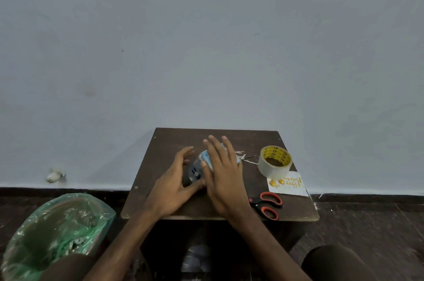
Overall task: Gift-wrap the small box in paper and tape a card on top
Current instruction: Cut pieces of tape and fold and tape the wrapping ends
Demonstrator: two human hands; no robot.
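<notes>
Wrapping looks mostly done. The box point(203, 161) sits mid-desk, sheathed in pale blue patterned paper, with both hands over it.

- Right hand point(223, 172): laid flat on top, fingers straight and slightly fanned, pressing the paper down. Grip spread, pinching nothing.
- Left hand point(175, 180): brackets the box's left end, with fingers spread and the thumb along the near side. Grip looks loose rather than clamped, though the box end is dim and partly hidden.
- Whether the end folds are taped cannot be told from here.

Left to do, by my reading: seal any loose flap, then tape on the card point(290, 185), which lies unattached at the right.

Edges and room:
- The desk point(165, 143) is small and backs onto the wall.
- The tape roll point(274, 162) stands near the right edge, touching the card's far side.
- The card's outer corner seems to overhang that edge.
- The scissors point(267, 205) lie close to the front right corner.
- Paper scraps point(243, 156) lie between the box and the roll.
- Open room shows to the left of the hands and along the far strip, so the right side is the crowded one.
- A bin lined with a green bag point(52, 234) stands on the floor to the left.
</notes>
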